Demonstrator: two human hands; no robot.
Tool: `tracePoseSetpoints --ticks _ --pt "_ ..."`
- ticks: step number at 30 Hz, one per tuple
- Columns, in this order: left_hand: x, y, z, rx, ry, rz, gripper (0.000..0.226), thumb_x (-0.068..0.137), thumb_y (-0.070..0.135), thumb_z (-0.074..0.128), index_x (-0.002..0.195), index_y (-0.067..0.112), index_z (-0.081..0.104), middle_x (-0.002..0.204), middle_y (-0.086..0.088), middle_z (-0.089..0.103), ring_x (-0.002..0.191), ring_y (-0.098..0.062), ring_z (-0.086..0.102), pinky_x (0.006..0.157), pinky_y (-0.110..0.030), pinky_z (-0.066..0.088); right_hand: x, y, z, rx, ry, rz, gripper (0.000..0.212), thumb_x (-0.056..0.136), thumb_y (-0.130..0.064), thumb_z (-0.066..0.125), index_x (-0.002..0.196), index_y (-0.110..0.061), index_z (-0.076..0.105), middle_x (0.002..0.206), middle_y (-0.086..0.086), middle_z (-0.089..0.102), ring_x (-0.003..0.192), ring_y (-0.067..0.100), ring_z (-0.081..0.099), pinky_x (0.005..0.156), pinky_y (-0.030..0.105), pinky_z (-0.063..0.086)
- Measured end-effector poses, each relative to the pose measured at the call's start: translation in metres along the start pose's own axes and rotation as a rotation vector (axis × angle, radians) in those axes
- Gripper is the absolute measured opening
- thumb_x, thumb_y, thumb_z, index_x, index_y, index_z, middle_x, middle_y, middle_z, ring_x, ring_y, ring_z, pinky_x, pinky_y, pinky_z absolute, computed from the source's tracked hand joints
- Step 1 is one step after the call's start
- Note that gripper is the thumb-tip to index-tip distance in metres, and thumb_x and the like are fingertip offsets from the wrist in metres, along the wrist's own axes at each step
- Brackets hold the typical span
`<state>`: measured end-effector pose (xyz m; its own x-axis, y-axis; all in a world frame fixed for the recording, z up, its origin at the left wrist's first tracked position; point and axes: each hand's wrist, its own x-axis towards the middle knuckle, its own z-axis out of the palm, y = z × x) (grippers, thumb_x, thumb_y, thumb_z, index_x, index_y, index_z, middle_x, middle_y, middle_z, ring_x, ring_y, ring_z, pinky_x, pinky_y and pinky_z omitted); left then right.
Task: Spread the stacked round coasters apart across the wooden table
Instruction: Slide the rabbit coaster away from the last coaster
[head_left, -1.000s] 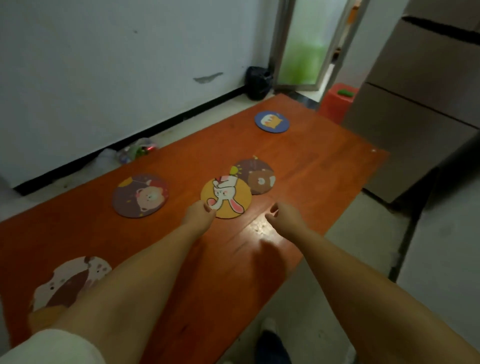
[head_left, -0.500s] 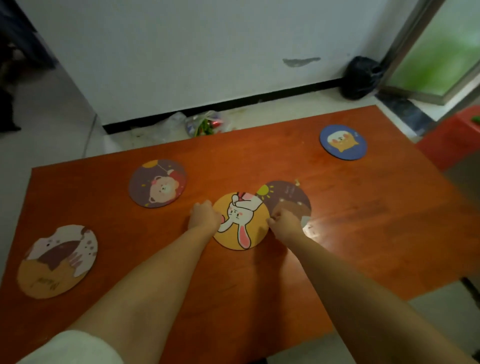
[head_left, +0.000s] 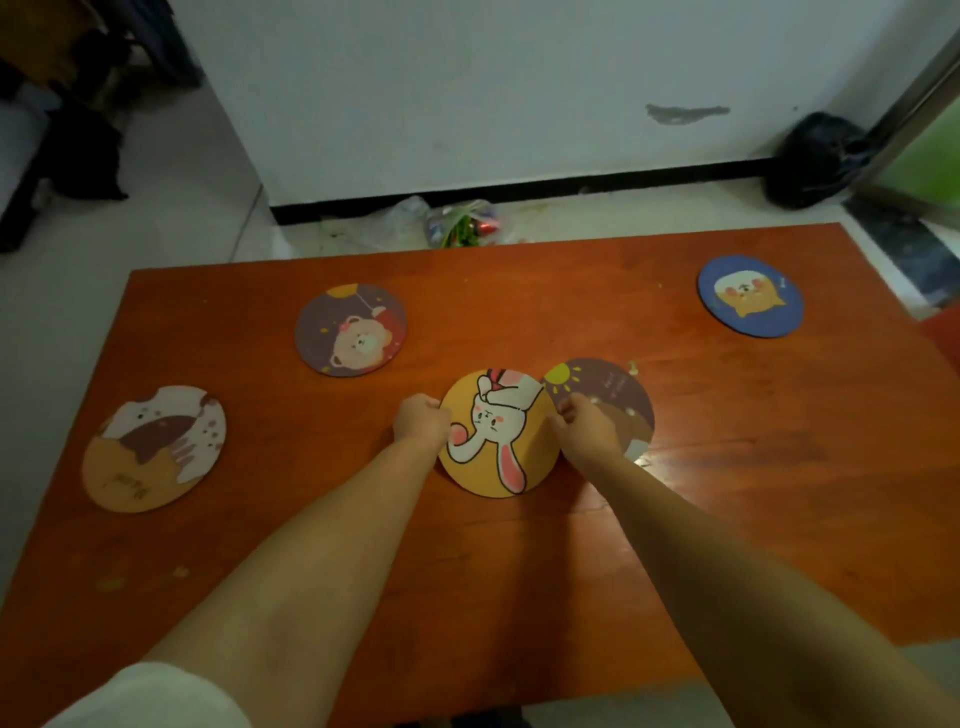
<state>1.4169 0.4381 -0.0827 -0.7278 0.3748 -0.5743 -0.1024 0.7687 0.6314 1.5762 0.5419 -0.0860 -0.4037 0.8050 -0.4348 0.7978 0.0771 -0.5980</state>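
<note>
Nothing legible anywhere. Faint cursive scrawl, upside down, on the tan lower part of the brown-and-white coaster at the left end of the wooden table; too blurred to read. Tiny pale lettering on the dark sun coaster nearer the table's middle, equally unreadable.

Glossy reddish wooden table catching a sheen of light, matt printed round coasters with cartoon faces, scuffed painted wall, crinkled plastic bag
</note>
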Motion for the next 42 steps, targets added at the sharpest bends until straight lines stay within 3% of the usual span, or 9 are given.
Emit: tracePoseSetpoints --ticks 3,9,14,21,26,28,33,37,42 --pt "-0.010 -0.015 -0.017 -0.105 -0.018 0.004 0.022 0.088 0.009 0.053 0.069 0.018 0.050 0.078 -0.006 0.054 0.081 -0.027 0.052 0.069 -0.034 0.040 -0.017 -0.011 0.001 0.020 0.034 -0.072 0.020 0.096 -0.023 0.051 0.109 -0.007 0.051 0.097 0.016 0.061 0.078 0.032 0.053 0.068 0.042 0.046" --pt "-0.038 -0.059 -0.074 -0.161 -0.046 0.012 0.025 0.089 0.007 0.053 0.067 0.017 0.048 0.077 -0.009 0.054 0.072 -0.026 0.049 0.061 -0.031 0.037 -0.074 -0.040 0.031 0.056 -0.051 -0.090 0.015 0.097 -0.022 0.052 0.101 -0.008 0.049 0.097 0.013 0.053 0.099 0.042 0.059 0.085 0.061 0.053" --pt "-0.056 -0.116 -0.122 -0.208 -0.045 -0.058 0.005 0.089 0.013 0.058 0.089 0.008 0.056 0.094 -0.014 0.060 0.083 -0.027 0.052 0.069 -0.035 0.040 -0.125 -0.053 0.081 0.059 -0.095 -0.088 0.019 0.092 -0.025 0.061 0.094 -0.012 0.047 0.098 0.014 0.059 0.095 0.037 0.062 0.082 0.055 0.056" --pt "-0.064 -0.174 -0.142 -0.030 0.020 -0.032 0.009 0.089 0.016 0.059 0.084 0.011 0.053 0.077 -0.007 0.055 0.076 -0.026 0.051 0.065 -0.033 0.040 -0.158 -0.050 0.133 -0.011 -0.126 -0.087 0.019 0.093 -0.025 0.059 0.098 -0.010 0.049 0.103 0.015 0.062 0.082 0.023 0.052 0.066 0.035 0.045" --pt "-0.063 -0.188 -0.139 0.195 0.125 0.073 0.024 0.091 0.016 0.054 0.071 0.017 0.041 0.068 -0.001 0.046 0.057 -0.016 0.041 0.052 -0.030 0.031 -0.165 -0.047 0.151 -0.100 -0.130 -0.126 0.021 0.092 -0.019 0.058 0.106 -0.007 0.048 0.108 0.016 0.063 0.085 0.026 0.056 0.065 0.035 0.045" --pt "-0.065 -0.190 -0.137 0.313 0.133 0.105 0.010 0.092 0.020 0.055 0.088 0.013 0.049 0.082 -0.006 0.054 0.071 -0.023 0.053 0.056 -0.032 0.035 -0.166 -0.048 0.156 -0.168 -0.117 -0.147 0.023 0.092 -0.020 0.057 0.109 -0.007 0.047 0.111 0.015 0.060 0.095 0.032 0.059 0.077 0.045 0.053" --pt "-0.067 -0.186 -0.132 0.510 0.179 0.139 0.038 0.087 0.027 0.064 0.119 0.012 0.048 0.124 -0.010 0.052 0.116 -0.031 0.051 0.085 -0.042 0.049 -0.161 -0.046 0.152 -0.291 -0.087 -0.180 0.029 0.093 -0.025 0.054 0.116 -0.009 0.047 0.122 0.012 0.054 0.106 0.033 0.057 0.086 0.048 0.051" --pt "-0.065 -0.162 -0.129 0.563 0.128 0.168 0.046 0.089 0.032 0.061 0.127 0.011 0.044 0.134 -0.013 0.046 0.125 -0.032 0.044 0.094 -0.045 0.048 -0.148 -0.041 0.122 -0.288 -0.055 -0.180 0.033 0.093 -0.030 0.056 0.117 -0.009 0.048 0.124 0.013 0.052 0.103 0.035 0.058 0.080 0.043 0.049" --pt "-0.059 -0.093 -0.106 0.505 0.065 0.313 0.037 0.091 0.030 0.058 0.120 0.010 0.047 0.130 -0.013 0.048 0.121 -0.033 0.046 0.093 -0.046 0.046 -0.111 -0.028 0.050 -0.255 0.024 -0.142 0.032 0.091 -0.023 0.058 0.119 -0.006 0.052 0.121 0.018 0.056 0.108 0.037 0.057 0.089 0.043 0.047"
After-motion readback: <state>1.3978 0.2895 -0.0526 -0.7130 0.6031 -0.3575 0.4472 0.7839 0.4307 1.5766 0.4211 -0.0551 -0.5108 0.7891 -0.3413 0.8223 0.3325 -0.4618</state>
